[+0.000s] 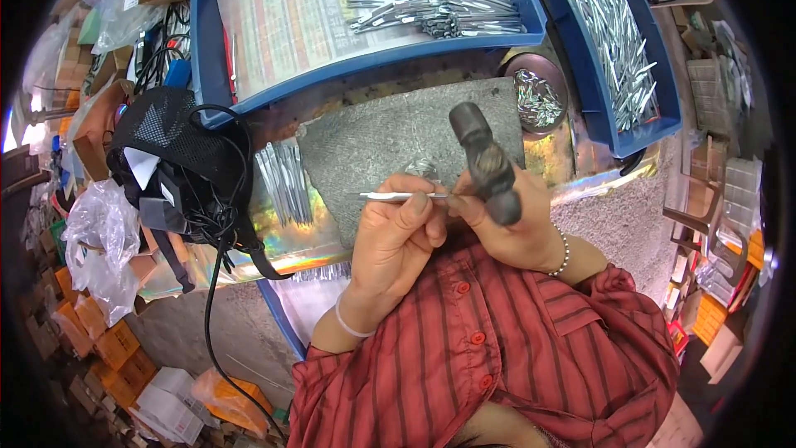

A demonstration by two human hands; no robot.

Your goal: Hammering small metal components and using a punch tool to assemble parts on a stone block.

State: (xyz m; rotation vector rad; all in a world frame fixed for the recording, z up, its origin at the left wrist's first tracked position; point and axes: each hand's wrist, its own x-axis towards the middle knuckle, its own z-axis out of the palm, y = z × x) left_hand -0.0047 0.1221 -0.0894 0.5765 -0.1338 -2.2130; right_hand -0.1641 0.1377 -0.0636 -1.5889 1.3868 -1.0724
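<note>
My left hand (398, 236) pinches a thin silver metal rod (394, 196) that lies level and points left, just above the near edge of a grey stone slab (373, 137). My right hand (518, 228) grips a dark hammer (485, 162) whose head is raised over the slab. The thumb of that hand also touches the right end of the rod. Both hands meet close to my chest, above my red striped shirt.
A small bunch of silver rods (283, 181) lies on shiny foil left of the slab. Two blue trays (531, 21) (655, 99) behind hold several more rods. A round dish of metal scraps (537, 98) and a black mesh cap with cables (182, 158) flank the slab.
</note>
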